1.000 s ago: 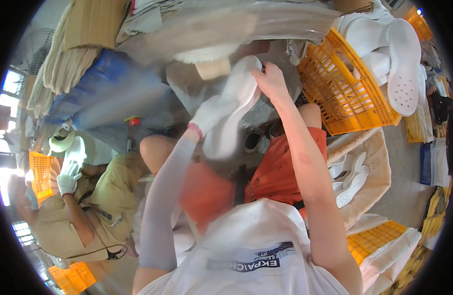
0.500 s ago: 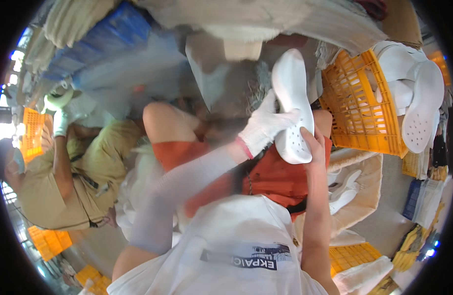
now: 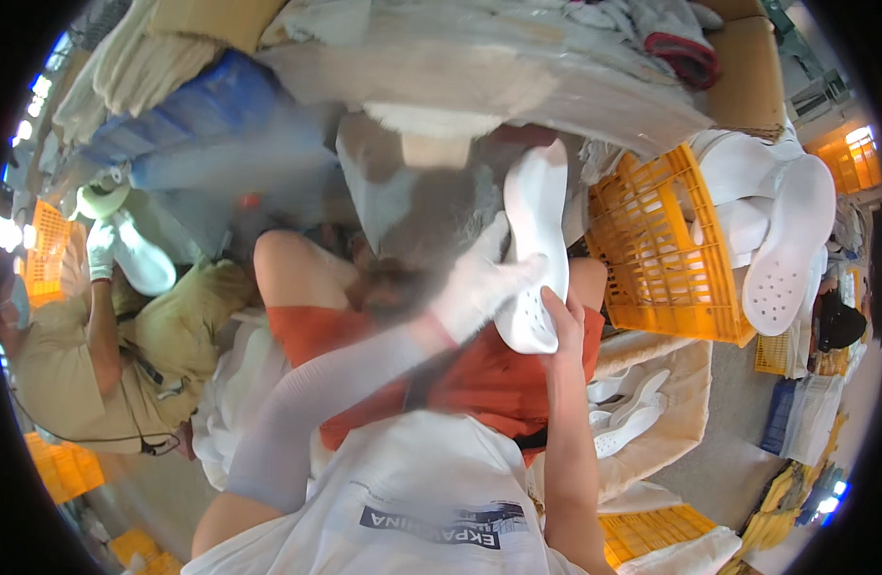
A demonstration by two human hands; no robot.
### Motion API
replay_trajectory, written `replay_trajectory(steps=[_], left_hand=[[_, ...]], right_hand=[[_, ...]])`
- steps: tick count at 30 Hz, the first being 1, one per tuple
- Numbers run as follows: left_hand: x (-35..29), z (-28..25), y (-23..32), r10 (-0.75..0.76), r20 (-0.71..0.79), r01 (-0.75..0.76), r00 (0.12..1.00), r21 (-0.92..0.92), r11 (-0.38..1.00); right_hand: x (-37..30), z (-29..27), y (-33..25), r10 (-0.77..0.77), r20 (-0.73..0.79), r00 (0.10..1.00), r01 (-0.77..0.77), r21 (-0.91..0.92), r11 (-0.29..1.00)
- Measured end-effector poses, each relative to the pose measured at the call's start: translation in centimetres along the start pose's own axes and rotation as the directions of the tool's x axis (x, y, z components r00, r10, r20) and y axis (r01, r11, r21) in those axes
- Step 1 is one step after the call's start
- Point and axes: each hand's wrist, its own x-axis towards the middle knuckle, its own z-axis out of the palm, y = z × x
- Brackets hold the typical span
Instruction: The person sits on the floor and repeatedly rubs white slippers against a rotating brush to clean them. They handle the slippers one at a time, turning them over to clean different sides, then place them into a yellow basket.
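A white foam clog (image 3: 538,206), with small round holes at its near end, is held lengthwise above my lap. My left hand (image 3: 481,289), in a white glove, is closed around its left side near the middle, the thumb lying across it. Bare, my right hand (image 3: 564,324) grips the right edge by the holed end, with some fingers hidden beneath. The left forearm wears a pale sleeve and is slightly blurred.
To the right, an orange crate (image 3: 649,251) is tilted, with white clogs (image 3: 790,244) beside and behind it. Below it, a cloth-lined container (image 3: 692,417) holds white pieces. A worktable edge (image 3: 517,86) spans the top. At left sits a co-worker (image 3: 91,379) holding a white shoe (image 3: 144,257).
The view has shifted, so the clog and both hands appear lower and further left. Both hands keep hold of the clog. A white shoe now shows more plainly by the co-worker's glove.
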Motion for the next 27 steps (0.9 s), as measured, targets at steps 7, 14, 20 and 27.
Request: replay_trajectory(steps=[7, 14, 20, 27], left_hand=[[3.5, 1.3, 3.0, -0.042, -0.195, 0.042, 0.98, -0.004, 0.999], [-1.6, 1.5, 1.5, -0.005, -0.205, 0.061, 0.979, 0.267, 0.962], [3.5, -6.4, -10.0, -0.218, -0.116, 0.186, 0.969, -0.237, 0.954], [11.5, -11.5, -7.2, -0.459, -0.343, 0.094, 0.82, -0.71, 0.698]], right_hand=[[4.3, 0.9, 0.8, 0.083, 0.118, 0.989, -0.103, 0.173, 0.98], [1.0, -2.2, 4.1, 0.164, 0.044, 0.986, -0.169, 0.27, 0.948], [-3.3, -3.7, 6.5, 0.181, 0.047, 0.982, -0.165, -0.239, 0.957], [-2.8, 11.8, 0.3, -0.123, 0.278, 0.953, 0.304, -0.882, 0.361]])
